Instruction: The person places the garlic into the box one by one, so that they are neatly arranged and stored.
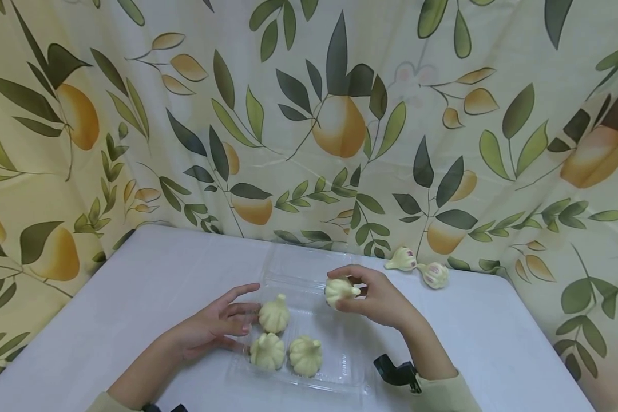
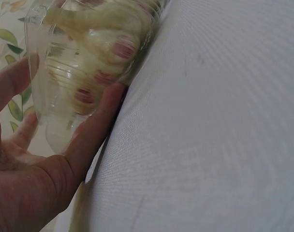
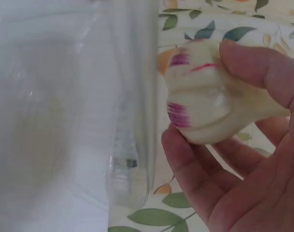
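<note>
My right hand (image 1: 376, 296) pinches a garlic bulb (image 1: 338, 290) between thumb and fingers, over the right far part of a clear plastic container (image 1: 340, 366). Purple streaks mark the bulb's pale rounded side in the right wrist view. Inside the container sit three more garlic bulbs: one far left (image 1: 274, 316), one near left (image 1: 268, 351) and one near the middle front (image 1: 305, 356). My left hand (image 1: 208, 326) touches the container's left wall with spread, fairly straight fingers. In the left wrist view, one finger (image 2: 96, 121) lies along the wall close to the table.
Two more garlic bulbs, one (image 1: 403, 259) behind the other (image 1: 435, 275), lie at the table's back right edge. The container's clear lid (image 1: 304, 263) is folded back toward the rear. A white-covered table (image 1: 134, 297) meets a fruit-patterned curtain (image 1: 298, 189) behind.
</note>
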`<state>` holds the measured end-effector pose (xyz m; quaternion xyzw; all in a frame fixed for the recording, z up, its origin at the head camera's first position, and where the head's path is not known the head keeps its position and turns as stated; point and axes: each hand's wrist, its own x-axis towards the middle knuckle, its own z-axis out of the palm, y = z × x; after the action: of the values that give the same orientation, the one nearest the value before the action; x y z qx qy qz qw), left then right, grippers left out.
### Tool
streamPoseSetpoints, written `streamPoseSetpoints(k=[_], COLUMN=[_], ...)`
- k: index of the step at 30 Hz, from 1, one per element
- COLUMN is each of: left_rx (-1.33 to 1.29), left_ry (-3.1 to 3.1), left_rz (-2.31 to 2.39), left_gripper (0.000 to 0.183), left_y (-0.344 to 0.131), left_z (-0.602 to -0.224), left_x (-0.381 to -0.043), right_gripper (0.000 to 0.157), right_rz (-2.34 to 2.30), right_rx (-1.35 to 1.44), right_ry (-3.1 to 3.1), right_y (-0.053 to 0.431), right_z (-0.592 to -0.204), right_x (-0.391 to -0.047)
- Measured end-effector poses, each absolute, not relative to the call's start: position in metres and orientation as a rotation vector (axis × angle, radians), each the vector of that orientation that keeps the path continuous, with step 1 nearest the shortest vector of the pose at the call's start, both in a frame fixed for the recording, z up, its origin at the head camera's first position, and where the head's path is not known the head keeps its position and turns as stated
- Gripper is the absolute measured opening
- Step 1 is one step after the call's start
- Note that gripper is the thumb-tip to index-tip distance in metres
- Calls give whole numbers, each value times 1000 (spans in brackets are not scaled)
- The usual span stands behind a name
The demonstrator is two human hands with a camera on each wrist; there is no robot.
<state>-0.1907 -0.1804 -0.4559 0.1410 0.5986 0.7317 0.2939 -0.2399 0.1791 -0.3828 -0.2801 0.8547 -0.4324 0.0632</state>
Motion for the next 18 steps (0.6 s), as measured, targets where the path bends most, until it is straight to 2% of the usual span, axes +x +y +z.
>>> streamPoseSetpoints(k=[18], left_rx=[375], left_ry=[1596], left_rz=[1953], left_gripper=[82], left_y=[-182], left_z=[-457], left_x=[-191], right_gripper=[45], right_rz=[-1261], right_rx=[-1013], right_ry=[2491], right_y=[182], right_z=[-390], right_x=[-242])
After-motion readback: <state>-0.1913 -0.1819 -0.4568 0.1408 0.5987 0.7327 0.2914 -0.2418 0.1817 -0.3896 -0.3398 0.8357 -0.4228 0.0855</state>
